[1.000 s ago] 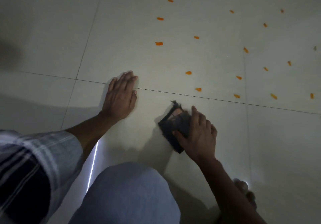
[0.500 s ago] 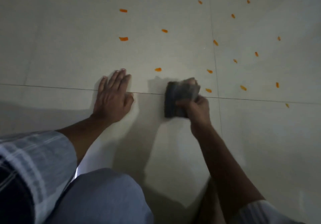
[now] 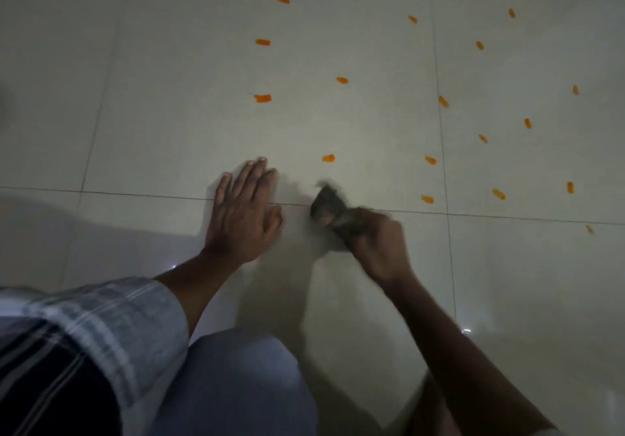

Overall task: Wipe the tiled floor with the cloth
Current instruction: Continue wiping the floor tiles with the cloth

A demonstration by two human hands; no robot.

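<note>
Head view: pale tiled floor [image 3: 169, 124], dim light, hands at a grout line.
Nearest, a knee [image 3: 236, 385] in grey fabric. Beyond it, the left hand [image 3: 241, 214] lies flat on the floor, fingers straight, across the grout line [image 3: 135, 194]. Just right of it, the blurred right hand [image 3: 378, 249] grips the dark cloth [image 3: 329, 207] on the same line. Farther off, orange marks [image 3: 262, 98] dot the tiles.

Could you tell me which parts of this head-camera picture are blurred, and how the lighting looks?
In the head view the right hand and the cloth it grips are smeared by motion; the left hand, flat on the floor, is sharp; light is dim, with soft shadows beside both hands and a small glare spot.
</note>
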